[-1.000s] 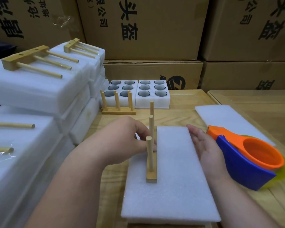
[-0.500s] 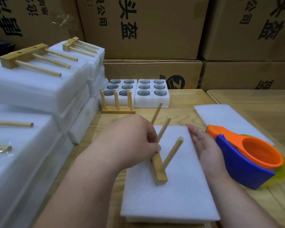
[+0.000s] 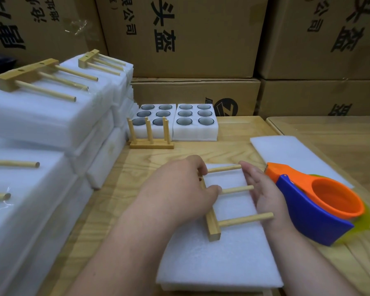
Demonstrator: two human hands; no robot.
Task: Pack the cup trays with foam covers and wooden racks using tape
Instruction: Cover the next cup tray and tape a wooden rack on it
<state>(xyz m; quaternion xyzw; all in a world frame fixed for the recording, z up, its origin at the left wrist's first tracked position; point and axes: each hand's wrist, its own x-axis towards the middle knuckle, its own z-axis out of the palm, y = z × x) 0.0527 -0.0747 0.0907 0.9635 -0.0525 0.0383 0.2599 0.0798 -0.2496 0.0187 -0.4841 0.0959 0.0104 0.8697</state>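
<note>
Stacked white foam packs sit left on the grained wooden worktop. The left hand pinches the pale three-dowel wooden rack, flat on a spongy foam cover. The right hand rests open-fingered beside a glossy orange-and-blue tape dispenser.

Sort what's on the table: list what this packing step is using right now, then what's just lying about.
In use:
left hand holding wooden rack
right hand
foam cover
tape dispenser

Lying about:
upright rack
open cup trays
spare foam sheet
packed stacks
cardboard boxes
</note>
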